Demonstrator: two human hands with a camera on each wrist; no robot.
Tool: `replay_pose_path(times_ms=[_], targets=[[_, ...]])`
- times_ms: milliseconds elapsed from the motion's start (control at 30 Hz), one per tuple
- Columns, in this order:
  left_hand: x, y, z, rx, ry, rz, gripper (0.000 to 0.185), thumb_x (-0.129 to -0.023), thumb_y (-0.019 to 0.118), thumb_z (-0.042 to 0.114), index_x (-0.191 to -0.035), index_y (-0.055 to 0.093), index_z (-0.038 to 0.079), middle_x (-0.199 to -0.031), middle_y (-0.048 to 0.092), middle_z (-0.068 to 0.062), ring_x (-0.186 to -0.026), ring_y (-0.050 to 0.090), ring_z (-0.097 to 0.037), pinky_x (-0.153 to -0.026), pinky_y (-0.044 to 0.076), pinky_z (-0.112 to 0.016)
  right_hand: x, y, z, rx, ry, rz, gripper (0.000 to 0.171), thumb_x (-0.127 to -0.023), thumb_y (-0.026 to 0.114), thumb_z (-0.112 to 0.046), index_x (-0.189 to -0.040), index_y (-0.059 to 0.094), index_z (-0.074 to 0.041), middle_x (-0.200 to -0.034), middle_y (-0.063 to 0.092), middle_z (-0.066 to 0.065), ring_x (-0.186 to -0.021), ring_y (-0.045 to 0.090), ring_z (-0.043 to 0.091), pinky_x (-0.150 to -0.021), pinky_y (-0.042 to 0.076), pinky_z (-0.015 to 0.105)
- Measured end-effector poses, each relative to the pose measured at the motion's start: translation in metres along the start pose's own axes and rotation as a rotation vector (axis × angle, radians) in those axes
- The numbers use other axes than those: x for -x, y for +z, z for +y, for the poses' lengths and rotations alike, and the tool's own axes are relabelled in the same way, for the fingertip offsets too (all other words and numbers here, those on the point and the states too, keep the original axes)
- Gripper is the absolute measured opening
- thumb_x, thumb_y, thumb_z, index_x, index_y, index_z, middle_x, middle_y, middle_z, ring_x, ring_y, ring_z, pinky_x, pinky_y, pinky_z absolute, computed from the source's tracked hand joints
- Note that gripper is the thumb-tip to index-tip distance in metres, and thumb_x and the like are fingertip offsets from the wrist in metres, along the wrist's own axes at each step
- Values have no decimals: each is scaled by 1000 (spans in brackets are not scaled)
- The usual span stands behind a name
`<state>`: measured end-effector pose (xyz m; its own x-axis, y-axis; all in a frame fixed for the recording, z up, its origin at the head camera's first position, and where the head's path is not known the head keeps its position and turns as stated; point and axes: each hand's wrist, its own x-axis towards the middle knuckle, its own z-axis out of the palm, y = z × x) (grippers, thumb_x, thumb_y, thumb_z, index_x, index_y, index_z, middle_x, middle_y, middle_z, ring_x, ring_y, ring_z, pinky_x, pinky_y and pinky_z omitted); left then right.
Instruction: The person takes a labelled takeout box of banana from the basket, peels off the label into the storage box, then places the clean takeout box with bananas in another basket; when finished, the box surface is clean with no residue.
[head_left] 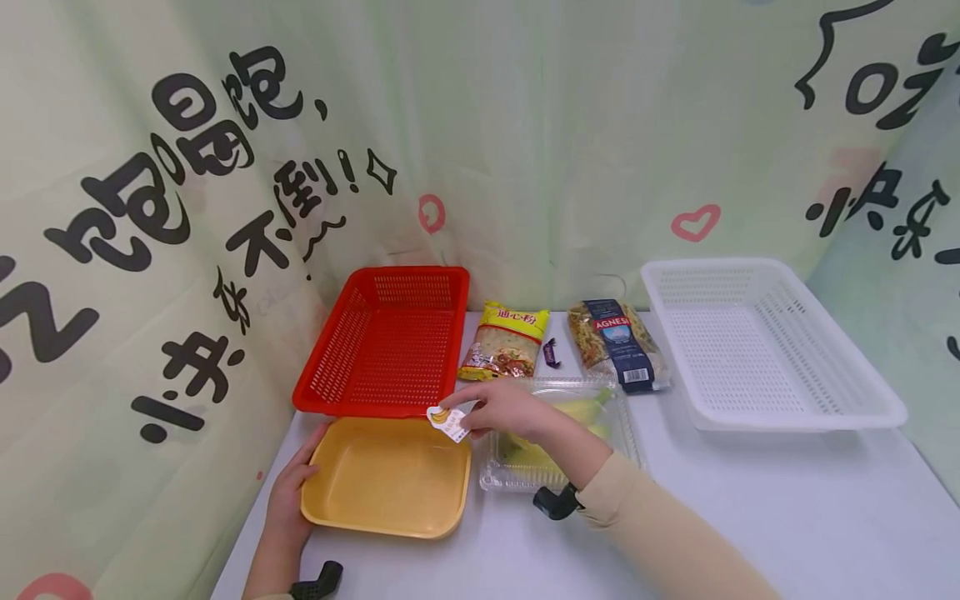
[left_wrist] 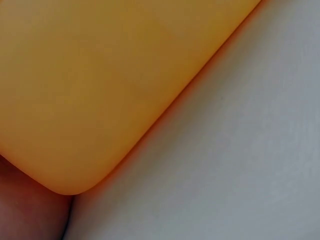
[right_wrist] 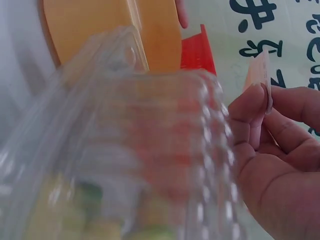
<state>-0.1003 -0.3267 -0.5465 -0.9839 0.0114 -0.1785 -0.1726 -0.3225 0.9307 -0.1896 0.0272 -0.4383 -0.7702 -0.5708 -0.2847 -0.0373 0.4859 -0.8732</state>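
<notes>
My right hand (head_left: 506, 408) pinches a small white card (head_left: 450, 423) with a banana picture between thumb and fingers, above the right rim of the yellow basin (head_left: 386, 483). In the right wrist view the card (right_wrist: 258, 75) stands edge-on in the pinch. Gripping the basin's left side is my left hand (head_left: 288, 492), its thumb at the rim. The left wrist view shows mostly the basin's outer wall (left_wrist: 100, 90). Under my right forearm sits a clear plastic box (head_left: 498, 481) with what look like bananas (head_left: 592, 410) inside, partly hidden by the arm.
A red basket (head_left: 393, 354) stands behind the basin. A bag of pasta (head_left: 506, 342), a small dark-wrapped sweet (head_left: 551, 353) and an Agnesi bag (head_left: 617, 343) lie along the back. At the right stands a white basket (head_left: 738, 358). Printed curtains hang behind.
</notes>
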Motion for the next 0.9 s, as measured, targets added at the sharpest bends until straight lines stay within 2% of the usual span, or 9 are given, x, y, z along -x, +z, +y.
replay_pose_path(times_ms=[200,300,433,667,900], targets=[[1,-1,-1,-9,-8,8,57,-103,27,6,-157,26,21,-165,21,6,-136,40,4,-106,41,-14,-15,18,-9,27,-28,-106,31,-89,68,-11,-113,75,-30,-105,64,7,-75,65,16,-77,58,37],[1,-1,0,-15,-9,8,57,-103,27,6,-157,26,21,-165,22,8,-136,40,3,-106,41,-14,-22,26,-14,23,-42,-162,32,-89,67,-8,-111,75,-29,-102,65,4,-71,64,15,-78,59,38],[1,-1,0,-19,-17,24,57,-102,28,7,-157,28,22,-164,26,10,-133,42,6,-104,42,-13,-30,35,-20,39,-55,-220,30,-90,67,-7,-111,75,-27,-103,68,-1,-69,64,16,-75,60,35],[1,1,0,-34,-25,44,57,-102,28,7,-156,29,23,-163,26,10,-132,43,7,-103,43,-12,-40,53,-27,89,-25,-265,29,-90,67,-6,-112,76,-23,-104,67,-3,-71,62,13,-71,59,30],[0,1,0,-24,-6,16,58,-101,26,5,-157,27,21,-165,23,7,-133,42,5,-104,42,-13,-51,77,-36,188,-42,-299,31,-89,66,-4,-113,76,-21,-97,67,-3,-71,60,11,-68,57,26]])
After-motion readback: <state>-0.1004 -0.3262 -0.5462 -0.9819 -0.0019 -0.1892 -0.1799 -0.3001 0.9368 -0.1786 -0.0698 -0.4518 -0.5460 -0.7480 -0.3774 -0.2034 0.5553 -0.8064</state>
